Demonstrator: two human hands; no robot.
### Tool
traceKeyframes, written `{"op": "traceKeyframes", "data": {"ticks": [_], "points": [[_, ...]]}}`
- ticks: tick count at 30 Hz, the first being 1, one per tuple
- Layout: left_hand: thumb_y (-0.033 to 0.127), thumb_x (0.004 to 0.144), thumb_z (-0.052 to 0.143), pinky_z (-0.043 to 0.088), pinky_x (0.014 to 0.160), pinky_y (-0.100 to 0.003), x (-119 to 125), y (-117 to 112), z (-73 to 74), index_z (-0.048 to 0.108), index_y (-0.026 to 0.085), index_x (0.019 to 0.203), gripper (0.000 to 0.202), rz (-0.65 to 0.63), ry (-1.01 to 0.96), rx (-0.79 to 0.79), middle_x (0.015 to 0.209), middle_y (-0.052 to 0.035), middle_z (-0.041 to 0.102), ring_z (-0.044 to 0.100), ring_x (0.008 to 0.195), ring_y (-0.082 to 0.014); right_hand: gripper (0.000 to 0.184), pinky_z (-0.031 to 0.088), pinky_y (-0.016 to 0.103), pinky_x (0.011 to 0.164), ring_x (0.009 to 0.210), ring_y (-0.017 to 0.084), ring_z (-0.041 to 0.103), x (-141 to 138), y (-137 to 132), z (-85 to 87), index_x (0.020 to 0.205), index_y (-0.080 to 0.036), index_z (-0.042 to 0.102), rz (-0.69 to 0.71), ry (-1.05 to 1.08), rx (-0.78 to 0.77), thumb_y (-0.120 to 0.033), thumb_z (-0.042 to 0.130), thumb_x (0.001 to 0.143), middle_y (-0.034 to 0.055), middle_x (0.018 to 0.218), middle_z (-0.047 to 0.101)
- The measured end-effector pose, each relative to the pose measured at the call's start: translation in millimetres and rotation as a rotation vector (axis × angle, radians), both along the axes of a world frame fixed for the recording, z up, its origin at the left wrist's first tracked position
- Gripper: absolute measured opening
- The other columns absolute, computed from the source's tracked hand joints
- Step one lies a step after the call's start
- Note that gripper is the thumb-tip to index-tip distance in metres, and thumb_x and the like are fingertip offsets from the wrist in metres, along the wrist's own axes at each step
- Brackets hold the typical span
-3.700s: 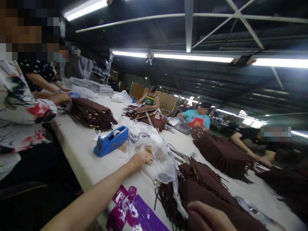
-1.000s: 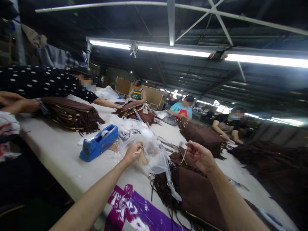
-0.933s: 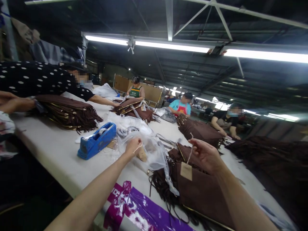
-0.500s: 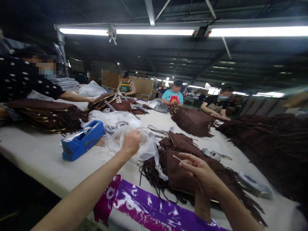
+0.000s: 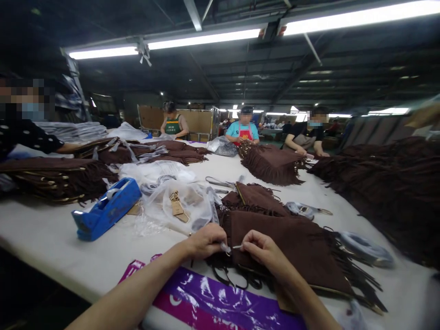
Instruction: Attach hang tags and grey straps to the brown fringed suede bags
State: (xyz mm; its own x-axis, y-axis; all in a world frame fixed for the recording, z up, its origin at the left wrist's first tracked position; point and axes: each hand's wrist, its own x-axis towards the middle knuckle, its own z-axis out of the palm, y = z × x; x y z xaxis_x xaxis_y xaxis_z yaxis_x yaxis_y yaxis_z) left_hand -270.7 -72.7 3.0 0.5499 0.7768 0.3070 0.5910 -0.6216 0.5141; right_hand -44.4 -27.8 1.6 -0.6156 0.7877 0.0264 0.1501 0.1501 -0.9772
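A dark brown fringed bag [image 5: 285,247] lies flat on the table in front of me, gold zip trim along its near edge. At its left edge my left hand [image 5: 208,241] pinches a small whitish wrapped piece with a shiny metal bit [image 5: 226,249]. Close beside it, my right hand [image 5: 259,247] grips a thin pale cord [image 5: 237,247] between thumb and fingers, its end pointing at the left hand. Below the right wrist shows a brown card piece [image 5: 286,299]; whether it hangs from the cord I cannot tell. Left of the bag, tan hang tags [image 5: 178,207] rest on clear plastic [image 5: 199,197].
A blue tape dispenser [image 5: 106,208] stands at left. Purple printed plastic [image 5: 220,293] covers the near table edge. Scissors [image 5: 220,182], a tape roll [image 5: 366,250] and stacked brown bags [image 5: 388,192] lie around. Several co-workers stand about the table, one close at left.
My left hand has come from the clear plastic down and right to the bag's edge, uncovering the hang tags. My right hand has moved slightly left and down with the cord.
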Motion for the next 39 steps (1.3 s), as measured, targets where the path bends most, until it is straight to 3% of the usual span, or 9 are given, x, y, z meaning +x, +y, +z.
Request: {"op": "traceKeyframes", "data": {"ticks": [4, 8, 15, 19, 23, 26, 30, 35, 39], "points": [[0.041, 0.092, 0.051, 0.037, 0.087, -0.027, -4.9, 2.8, 10.0, 0.065, 0.018, 0.08, 0.03, -0.094, -0.104, -0.121, 0.082, -0.0025, 0.067, 0.058, 0.079, -0.0146, 0.027, 0.039, 0.023, 0.054, 0.058, 0.012, 0.051, 0.5, -5.9, 2.6, 0.065, -0.019, 0.056, 0.014, 0.058, 0.027, -0.04, 0.07, 0.072, -0.0018, 0.062, 0.06], [0.04, 0.093, 0.051, 0.037, 0.087, -0.026, -8.7, 6.0, 19.8, 0.068, 0.019, 0.081, 0.03, -0.2, -0.064, -0.187, 0.084, -0.0028, 0.069, 0.059, 0.08, -0.0148, 0.031, 0.042, 0.026, 0.055, 0.058, 0.014, 0.055, 0.6, -6.6, -0.9, 0.066, -0.018, 0.057, 0.048, 0.069, -0.003, -0.045, 0.073, 0.071, 0.0006, 0.063, 0.063], [0.019, 0.079, 0.05, 0.038, 0.068, -0.022, 3.0, 10.5, 4.4, 0.058, 0.016, 0.06, 0.02, 0.062, -0.121, -0.144, 0.06, 0.0014, 0.053, 0.051, 0.067, -0.0132, 0.029, 0.041, 0.025, 0.057, 0.06, 0.013, 0.053, -1.3, -12.5, -0.6, 0.067, -0.018, 0.057, 0.056, 0.035, 0.061, -0.042, 0.071, 0.075, -0.0005, 0.065, 0.061], [0.015, 0.076, 0.05, 0.038, 0.073, -0.024, 5.2, 9.3, 4.7, 0.055, 0.016, 0.058, 0.019, 0.259, -0.119, 0.009, 0.061, 0.0006, 0.054, 0.05, 0.07, -0.014, 0.022, 0.042, 0.024, 0.057, 0.063, 0.014, 0.054, -3.2, -15.4, 4.7, 0.07, -0.018, 0.06, 0.024, -0.051, 0.193, -0.037, 0.067, 0.08, -0.0014, 0.067, 0.06], [0.016, 0.081, 0.051, 0.038, 0.073, -0.026, 1.3, 4.9, 11.4, 0.058, 0.016, 0.061, 0.021, 0.412, -0.036, 0.189, 0.069, -0.0019, 0.057, 0.05, 0.073, -0.0153, 0.015, 0.047, 0.025, 0.07, 0.075, 0.017, 0.063, -8.1, -13.2, 17.4, 0.084, -0.021, 0.069, 0.022, -0.139, 0.369, -0.034, 0.062, 0.085, 0.0002, 0.081, 0.07], [0.015, 0.086, 0.046, 0.038, 0.068, -0.023, 1.4, 2.8, 12.7, 0.059, 0.016, 0.069, 0.022, 0.405, -0.163, 0.166, 0.075, -0.0023, 0.057, 0.052, 0.072, -0.0136, 0.016, 0.047, 0.025, 0.074, 0.079, 0.017, 0.066, -13.8, -9.9, 30.6, 0.086, -0.024, 0.071, 0.054, -0.214, 0.529, -0.029, 0.056, 0.089, -0.0004, 0.084, 0.073], [0.011, 0.085, 0.045, 0.04, 0.068, -0.022, 4.6, 3.3, 10.9, 0.059, 0.015, 0.074, 0.019, 0.399, -0.365, 0.125, 0.072, -0.0012, 0.058, 0.053, 0.07, -0.0126, 0.021, 0.044, 0.026, 0.068, 0.075, 0.017, 0.064, -21.5, -6.1, 43.8, 0.083, -0.023, 0.066, 0.044, -0.392, 0.764, -0.024, 0.048, 0.093, 0.0008, 0.081, 0.069], [0.011, 0.084, 0.047, 0.04, 0.066, -0.022, 5.4, 5.4, 10.8, 0.059, 0.015, 0.072, 0.018, 0.415, -0.427, 0.087, 0.07, -0.001, 0.059, 0.054, 0.068, -0.0126, 0.018, 0.039, 0.026, 0.062, 0.071, 0.018, 0.062, -27.7, -1.7, 45.0, 0.086, -0.022, 0.063, -0.003, -0.554, 1.039, -0.023, 0.047, 0.094, 0.002, 0.079, 0.065], [0.012, 0.084, 0.047, 0.04, 0.066, -0.022, 4.8, 7.1, 11.5, 0.059, 0.015, 0.071, 0.018, 0.412, -0.427, 0.086, 0.07, -0.0012, 0.059, 0.054, 0.068, -0.0127, 0.016, 0.034, 0.026, 0.057, 0.066, 0.017, 0.062, -29.9, 1.9, 42.1, 0.082, -0.022, 0.062, -0.033, -0.642, 1.162, -0.02, 0.05, 0.092, 0.0001, 0.074, 0.062]]}}
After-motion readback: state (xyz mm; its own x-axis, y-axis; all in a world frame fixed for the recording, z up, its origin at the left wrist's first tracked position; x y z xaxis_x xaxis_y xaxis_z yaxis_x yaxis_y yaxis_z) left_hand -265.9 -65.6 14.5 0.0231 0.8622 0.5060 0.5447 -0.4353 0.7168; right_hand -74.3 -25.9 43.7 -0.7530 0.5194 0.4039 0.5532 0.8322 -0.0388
